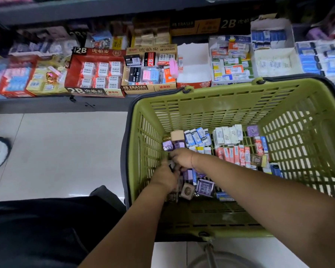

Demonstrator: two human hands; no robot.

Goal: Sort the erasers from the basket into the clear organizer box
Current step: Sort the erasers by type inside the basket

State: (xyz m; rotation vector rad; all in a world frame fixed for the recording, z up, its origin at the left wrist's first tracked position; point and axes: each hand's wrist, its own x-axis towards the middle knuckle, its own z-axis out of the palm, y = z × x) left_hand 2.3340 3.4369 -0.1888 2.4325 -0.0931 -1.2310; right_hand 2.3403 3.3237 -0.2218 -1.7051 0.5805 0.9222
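Inside the basket (201, 105), left hand (165, 176) grips erasers (188, 174), right hand (182, 157) curled alongside.

Bright, even light; edges blurred (wide-angle bowing).

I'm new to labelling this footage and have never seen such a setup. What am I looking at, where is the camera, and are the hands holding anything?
There is no machine: a person works with bare hands, and the single picture comes from a camera worn on their head, looking down. Both arms reach into a green basket on the tiled floor. The left hand and right hand meet among purple-wrapped erasers at its left side; blur hides what they grip, if anything. More lie in rows: blue-and-white erasers and red-and-white erasers. Behind is a shop shelf with display boxes, such as the red 2B box. No clear organizer box shows.
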